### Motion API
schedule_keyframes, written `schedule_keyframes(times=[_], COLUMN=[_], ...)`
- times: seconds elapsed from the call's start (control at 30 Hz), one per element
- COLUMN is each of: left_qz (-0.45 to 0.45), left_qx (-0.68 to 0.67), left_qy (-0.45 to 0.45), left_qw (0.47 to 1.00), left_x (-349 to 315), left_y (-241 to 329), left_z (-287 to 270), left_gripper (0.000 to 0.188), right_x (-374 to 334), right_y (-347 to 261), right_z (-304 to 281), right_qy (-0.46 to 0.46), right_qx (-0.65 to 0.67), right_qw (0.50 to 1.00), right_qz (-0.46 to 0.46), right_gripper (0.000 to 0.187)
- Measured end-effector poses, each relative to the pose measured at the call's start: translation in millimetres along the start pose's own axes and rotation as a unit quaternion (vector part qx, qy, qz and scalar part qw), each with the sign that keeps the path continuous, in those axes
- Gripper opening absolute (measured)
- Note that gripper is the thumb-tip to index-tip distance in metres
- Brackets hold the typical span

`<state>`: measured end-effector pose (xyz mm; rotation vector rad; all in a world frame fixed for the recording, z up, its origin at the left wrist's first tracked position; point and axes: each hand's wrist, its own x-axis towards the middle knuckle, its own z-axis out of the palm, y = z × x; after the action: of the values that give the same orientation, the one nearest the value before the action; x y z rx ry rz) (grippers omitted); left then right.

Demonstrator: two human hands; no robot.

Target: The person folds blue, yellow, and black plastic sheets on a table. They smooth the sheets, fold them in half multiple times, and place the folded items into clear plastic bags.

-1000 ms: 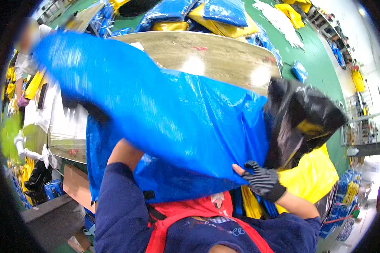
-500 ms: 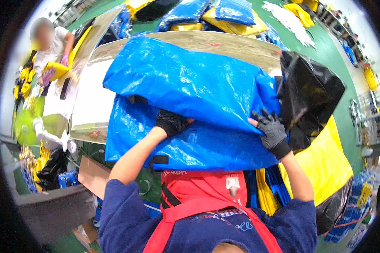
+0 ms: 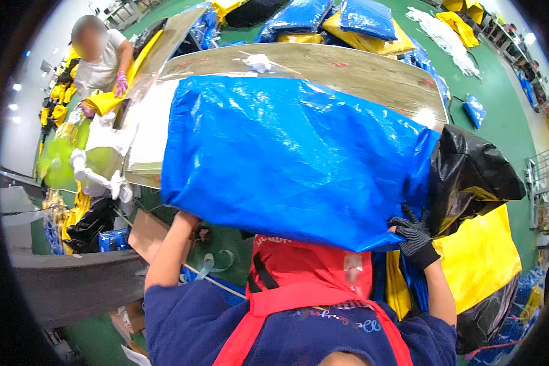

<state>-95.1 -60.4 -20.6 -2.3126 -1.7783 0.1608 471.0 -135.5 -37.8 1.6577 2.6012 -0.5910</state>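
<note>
A large, glossy blue tarpaulin piece [image 3: 293,152] lies across the table in front of me, its upper layer now covering down to the near edge. Crumpled black plastic sheeting [image 3: 470,174] adjoins its right end. My left forearm [image 3: 169,247] reaches to the near left corner of the tarpaulin, and the hand is hidden under the blue layer. My right hand [image 3: 413,236], in a dark grey knitted glove with a bare thumb tip, rests on the near right edge of the blue material with its fingers spread.
The wooden table [image 3: 372,64] shows beyond the tarpaulin, with a white scrap [image 3: 258,62] on it. Yellow sheeting [image 3: 482,247] hangs at the right. A co-worker [image 3: 97,64] handles yellow material at the left. Wrapped blue packs [image 3: 366,18] lie behind the table.
The upper blue layer has come down toward me over the lower one. My left hand has moved left and nearer, under it; my right hand has shifted slightly nearer.
</note>
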Motion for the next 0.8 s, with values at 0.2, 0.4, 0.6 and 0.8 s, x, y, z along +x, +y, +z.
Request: schedule_keyframes(times=[0.2,0.4,0.6,0.8], left_qz=[-0.325,0.144,0.082,-0.198], left_qx=[-0.054,-0.169,-0.097,0.031], left_qy=[-0.025,0.174,0.089,0.084], left_qw=[0.944,0.959,0.988,0.976], left_x=[-68.3,137.7,86.3,-2.0], left_y=[-183.2,60.5,29.5,-17.2], left_z=[-24.9,-140.7,49.3,14.6], left_gripper=[0.048,0.058,0.067,0.071], right_x=[34.9,81.1,73.5,76.2], right_y=[-52.6,-77.7,-71.3,-85.9], right_z=[-26.6,-23.3,-42.1,-46.4], right_qy=[-0.153,-0.293,-0.320,-0.349], right_qx=[-0.180,-0.250,-0.309,-0.306], right_qw=[0.971,0.917,0.894,0.884], right_qz=[0.044,0.103,0.052,0.062], right_gripper=[0.026,0.043,0.031,0.031])
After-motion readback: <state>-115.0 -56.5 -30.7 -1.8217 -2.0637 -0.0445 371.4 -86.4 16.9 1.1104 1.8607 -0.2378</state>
